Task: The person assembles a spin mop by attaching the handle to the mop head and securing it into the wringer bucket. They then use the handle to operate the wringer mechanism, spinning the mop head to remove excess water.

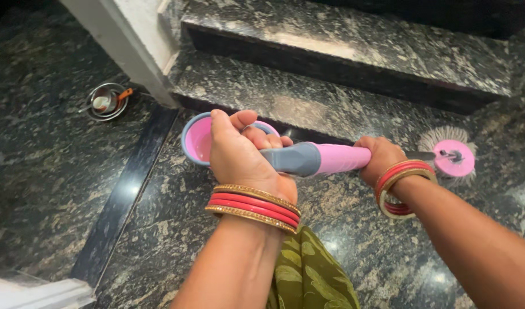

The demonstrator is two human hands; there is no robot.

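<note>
The left hand [239, 151] is closed around the looped pink end of the mop handle [314, 158], fingers curled over the grey collar where the loop meets the shaft. The right hand [379, 157] is closed in a full fist around the pink grip further along, just beside the point where the bare metal shaft comes out. Both wrists carry red and gold bangles.

The mop's long axis runs nearly level across the view, from the loop at the left to the mop head [452, 155] at the right, dipping only slightly on the way. The head — a round pink disc with pale strands fanned out under it — rests on the dark speckled stone floor [159, 229], at the foot of the lowest stair step [308, 97]. The handle is therefore held low and points along the step's front edge rather than at it.

To work this stroke well, my judgement is that the two hands should keep well apart on the grip, the right one steering and the left one pressing down through the loop, so the disc stays flat and the strands spread evenly. Letting the shaft tilt would likely lift one side of the head off the stone.

Well apart at the left, a small steel strainer with an orange handle [107, 102] sits on the floor beside a white post [122, 48] — clear of the mop.
</note>
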